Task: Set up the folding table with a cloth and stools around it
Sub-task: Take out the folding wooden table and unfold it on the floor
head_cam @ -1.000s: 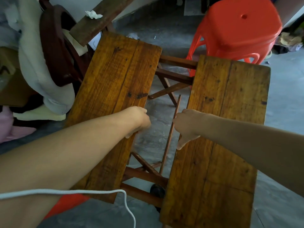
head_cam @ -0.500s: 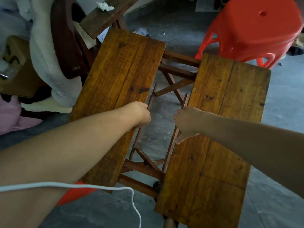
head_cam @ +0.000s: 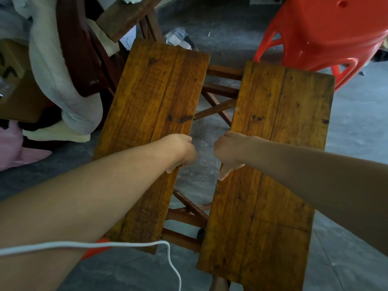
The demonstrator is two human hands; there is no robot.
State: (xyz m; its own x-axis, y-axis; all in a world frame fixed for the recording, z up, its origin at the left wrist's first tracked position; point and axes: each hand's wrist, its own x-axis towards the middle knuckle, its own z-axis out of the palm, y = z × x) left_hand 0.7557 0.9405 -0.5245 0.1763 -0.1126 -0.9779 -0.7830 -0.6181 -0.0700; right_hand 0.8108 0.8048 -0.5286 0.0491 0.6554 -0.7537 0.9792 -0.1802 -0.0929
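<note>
The grey concrete floor (head_cam: 352, 143) carries a wooden folding table whose tabletop consists of two plank halves, left (head_cam: 155, 114) and right (head_cam: 273, 164), separated by a gap exposing the crossed frame (head_cam: 218, 95). A red plastic stool (head_cam: 327, 34) stands on the floor beyond the right half.

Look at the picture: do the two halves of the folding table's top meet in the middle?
No, a gap showing floor separates the left panel from the right panel.
</note>
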